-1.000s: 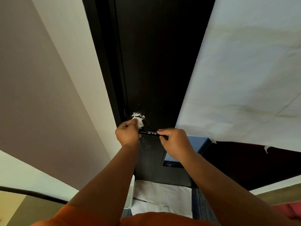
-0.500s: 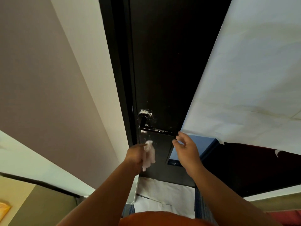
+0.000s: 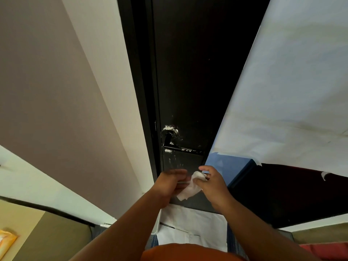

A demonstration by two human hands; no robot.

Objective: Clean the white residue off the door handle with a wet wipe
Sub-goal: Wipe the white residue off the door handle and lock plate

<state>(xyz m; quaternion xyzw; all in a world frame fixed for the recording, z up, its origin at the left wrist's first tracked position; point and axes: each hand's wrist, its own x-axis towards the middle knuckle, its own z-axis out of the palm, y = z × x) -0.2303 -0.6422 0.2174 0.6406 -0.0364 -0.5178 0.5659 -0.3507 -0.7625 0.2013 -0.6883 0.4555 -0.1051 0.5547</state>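
Note:
A black lever door handle [image 3: 180,147] sits on the dark door [image 3: 194,72], with white residue around its round base [image 3: 170,129] and specks along the lever. Below the handle, both hands hold a crumpled white wet wipe [image 3: 190,187]. My left hand [image 3: 171,182] grips its left side and my right hand [image 3: 211,178] pinches its upper end. Neither hand touches the handle; they are about a hand's width beneath it.
White paper sheeting [image 3: 282,81] covers the surface right of the door, above a blue box edge [image 3: 231,166]. More white paper [image 3: 192,227] lies on the floor at the door's foot. A beige wall [image 3: 56,91] stands on the left, an orange packet [image 3: 6,242] at bottom left.
Both hands left the handle and dropped below it. The wipe, first pressed at the handle's base by the left hand, is now held between both hands.

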